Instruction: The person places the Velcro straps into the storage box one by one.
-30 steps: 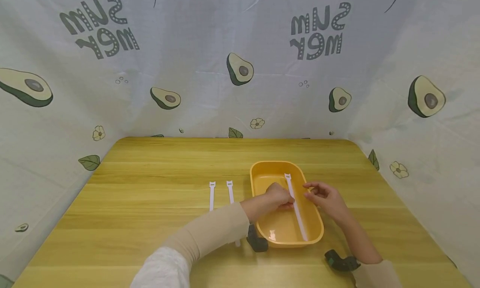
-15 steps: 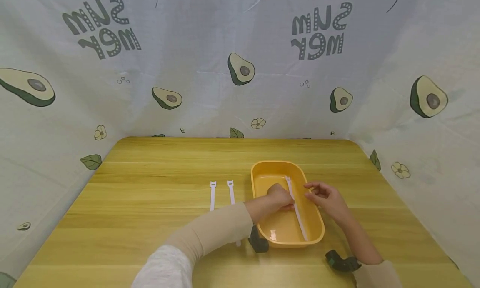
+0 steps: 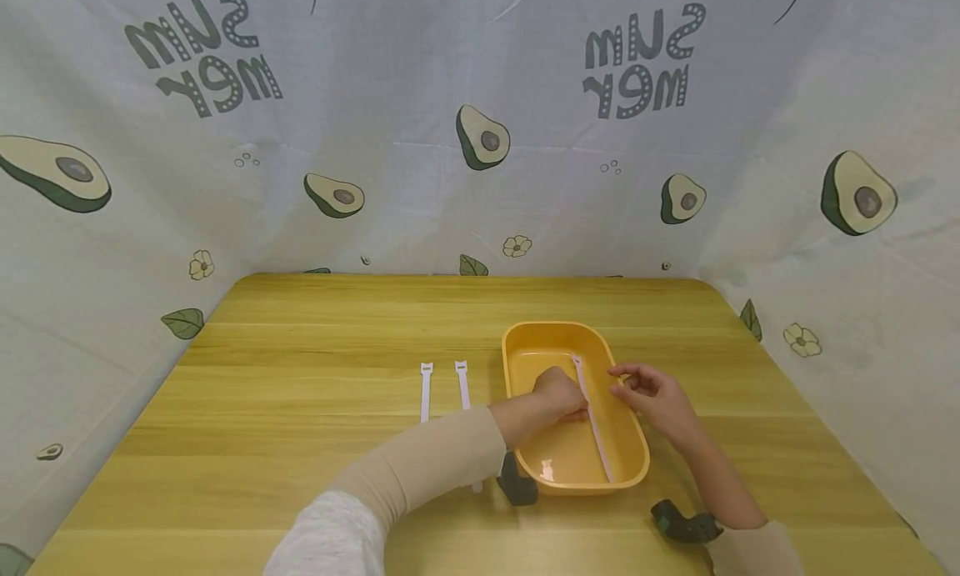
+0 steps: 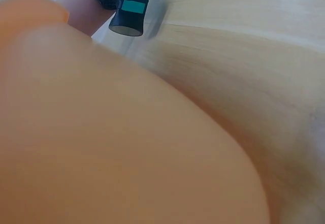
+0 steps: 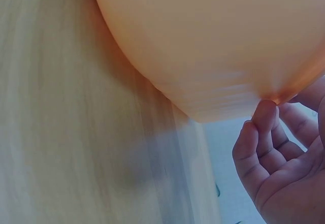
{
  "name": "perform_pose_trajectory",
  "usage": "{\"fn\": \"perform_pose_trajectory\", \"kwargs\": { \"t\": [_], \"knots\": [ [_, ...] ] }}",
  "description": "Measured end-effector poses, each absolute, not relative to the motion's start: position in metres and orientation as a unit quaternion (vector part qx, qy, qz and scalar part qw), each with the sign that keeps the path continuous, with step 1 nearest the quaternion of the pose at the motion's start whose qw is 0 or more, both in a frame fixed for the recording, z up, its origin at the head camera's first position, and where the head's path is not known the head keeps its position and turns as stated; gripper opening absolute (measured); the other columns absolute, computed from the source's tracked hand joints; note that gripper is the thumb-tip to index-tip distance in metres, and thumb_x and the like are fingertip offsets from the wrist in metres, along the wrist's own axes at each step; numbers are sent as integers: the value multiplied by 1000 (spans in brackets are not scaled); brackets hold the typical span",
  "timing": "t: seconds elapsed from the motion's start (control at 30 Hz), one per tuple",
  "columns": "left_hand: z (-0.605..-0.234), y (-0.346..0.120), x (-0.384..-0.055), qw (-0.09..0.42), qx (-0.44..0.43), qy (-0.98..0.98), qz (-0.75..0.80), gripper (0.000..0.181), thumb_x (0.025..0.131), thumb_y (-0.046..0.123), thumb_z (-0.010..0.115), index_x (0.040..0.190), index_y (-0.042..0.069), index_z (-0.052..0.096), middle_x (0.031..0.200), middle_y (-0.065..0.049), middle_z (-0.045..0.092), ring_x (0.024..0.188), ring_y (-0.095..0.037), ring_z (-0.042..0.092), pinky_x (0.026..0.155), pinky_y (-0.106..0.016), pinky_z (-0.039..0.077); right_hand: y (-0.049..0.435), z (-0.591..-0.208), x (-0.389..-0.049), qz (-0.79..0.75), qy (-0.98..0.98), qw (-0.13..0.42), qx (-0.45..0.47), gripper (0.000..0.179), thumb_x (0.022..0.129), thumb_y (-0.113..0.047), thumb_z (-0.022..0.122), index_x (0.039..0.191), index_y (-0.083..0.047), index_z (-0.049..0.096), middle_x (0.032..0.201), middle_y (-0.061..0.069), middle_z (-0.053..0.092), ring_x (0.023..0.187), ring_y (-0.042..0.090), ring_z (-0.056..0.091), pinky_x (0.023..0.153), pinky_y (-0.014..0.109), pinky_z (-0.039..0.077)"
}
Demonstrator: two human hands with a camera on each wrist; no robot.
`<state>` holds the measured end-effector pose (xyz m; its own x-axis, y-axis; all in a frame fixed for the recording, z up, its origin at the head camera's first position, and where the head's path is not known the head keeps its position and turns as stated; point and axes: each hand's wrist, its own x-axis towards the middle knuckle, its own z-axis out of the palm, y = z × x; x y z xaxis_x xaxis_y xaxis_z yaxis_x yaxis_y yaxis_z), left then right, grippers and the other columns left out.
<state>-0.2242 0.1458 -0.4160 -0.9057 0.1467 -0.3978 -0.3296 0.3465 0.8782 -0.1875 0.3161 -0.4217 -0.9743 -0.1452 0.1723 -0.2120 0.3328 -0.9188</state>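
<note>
Inside a yellow plastic tub [image 3: 570, 468], my left hand [image 3: 557, 393] pinches a white cable tie [image 3: 597, 438] at about its middle. The tie runs lengthwise through the tub, slotted head at the far end, and looks turned partly edge-on. The left fingertips are mostly hidden behind the hand. At the tub's right rim, my right hand [image 3: 658, 401] grips the edge between thumb and finger. In the right wrist view, fingers of the right hand [image 5: 289, 158] meet the tub wall [image 5: 203, 46] at its rim. The left wrist view shows mostly blurred tub wall [image 4: 127, 142].
Two more white cable ties, one at the left [image 3: 425, 393] and one beside it [image 3: 462, 384], lie on the wooden table [image 3: 300, 443], partly covered by my left sleeve [image 3: 427, 459]. A printed curtain [image 3: 405, 101] surrounds the table. Dark wrist devices [image 3: 681, 522] sit on both arms.
The cable tie in the tub has turned from flat toward edge-on, and its head has dropped slightly toward me. Both hands and the tub stay nearly in place.
</note>
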Motion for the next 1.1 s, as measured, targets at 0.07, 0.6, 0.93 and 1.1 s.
{"fn": "perform_pose_trajectory", "kwargs": {
  "t": [0.07,0.6,0.93,1.1],
  "knots": [
    [-417,146,-224,203,-61,802,558,10,79,-7,71,75,-1,64,60,-9,65,63,-24,71,53,-23,55,316,-422,-187,564,-818,31,108,30,94,-4,64,116,15,56,81,0,57,65,7,54,58,22,48],
    [-417,141,-224,156,-46,840,517,8,78,-4,73,76,2,68,54,-3,61,48,-14,62,43,-18,47,314,-423,-187,563,-819,34,107,30,93,-4,64,116,16,56,81,-1,58,66,7,56,58,22,50],
    [-409,128,-225,193,-3,733,652,19,79,-12,69,94,-3,62,77,-11,68,67,-24,70,65,-28,58,311,-424,-189,561,-820,36,107,30,93,-3,65,115,16,57,80,-1,58,65,7,55,57,22,49],
    [-395,117,-224,202,9,713,671,22,84,-6,71,104,-4,64,82,-9,68,69,-20,69,70,-30,58,312,-423,-188,554,-825,35,102,30,94,-5,65,116,14,57,81,0,58,65,8,55,58,22,49]
  ]
}}
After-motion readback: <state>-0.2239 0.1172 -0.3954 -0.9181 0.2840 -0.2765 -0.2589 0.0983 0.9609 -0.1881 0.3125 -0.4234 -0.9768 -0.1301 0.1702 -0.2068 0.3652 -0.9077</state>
